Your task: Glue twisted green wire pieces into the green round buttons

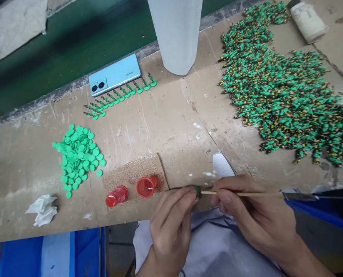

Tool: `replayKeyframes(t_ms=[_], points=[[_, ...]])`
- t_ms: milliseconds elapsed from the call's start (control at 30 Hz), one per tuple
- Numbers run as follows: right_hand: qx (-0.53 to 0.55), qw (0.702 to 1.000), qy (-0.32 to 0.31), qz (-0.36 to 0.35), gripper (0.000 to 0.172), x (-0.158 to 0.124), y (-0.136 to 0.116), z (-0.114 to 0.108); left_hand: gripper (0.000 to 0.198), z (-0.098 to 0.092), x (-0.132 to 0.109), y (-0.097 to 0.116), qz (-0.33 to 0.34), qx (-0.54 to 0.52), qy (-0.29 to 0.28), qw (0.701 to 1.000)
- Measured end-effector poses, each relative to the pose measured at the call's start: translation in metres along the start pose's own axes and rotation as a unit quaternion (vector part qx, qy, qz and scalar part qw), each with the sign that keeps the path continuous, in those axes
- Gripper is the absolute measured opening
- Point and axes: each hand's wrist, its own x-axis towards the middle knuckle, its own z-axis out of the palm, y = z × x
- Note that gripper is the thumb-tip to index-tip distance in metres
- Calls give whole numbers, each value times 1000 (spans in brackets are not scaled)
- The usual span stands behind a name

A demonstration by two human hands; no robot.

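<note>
My left hand (173, 223) is at the table's front edge, its fingers closed around a small green disc (197, 191). Only the disc's right side shows past the fingertips. From the right, my right hand (252, 215) pinches a thin wooden stick (260, 194). The stick's pale tip points at the disc and lies very close to it; whether they touch I cannot tell. Its other end runs into a dark, metallic-looking part. Left of my hands, an open red cup (146, 186) and a tipped red cup (117, 196) sit on a rough brown board (131, 169).
Many loose green discs (81, 154) lie at left, near crumpled tissue (42, 209). Small figures on green bases (125, 92) line up before a light-blue phone (116, 75). A large heap of green, black and yellow figures (275, 88) covers the right. A white post-like object (177, 34) stands behind.
</note>
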Motion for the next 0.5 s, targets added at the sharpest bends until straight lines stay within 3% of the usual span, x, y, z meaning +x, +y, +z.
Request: replayKeyframes(t_ms=[200,367,500], points=[[-16,998,-3,61,18,-12,-10,3,31,-2,2,0,0,16,-6,1000],[31,994,17,100,28,-18,-13,8,30,-8,1,-1,-11,2,-55,998],[21,993,-22,110,27,-13,-14,7,19,-6,1,1,-17,6,-56,998]])
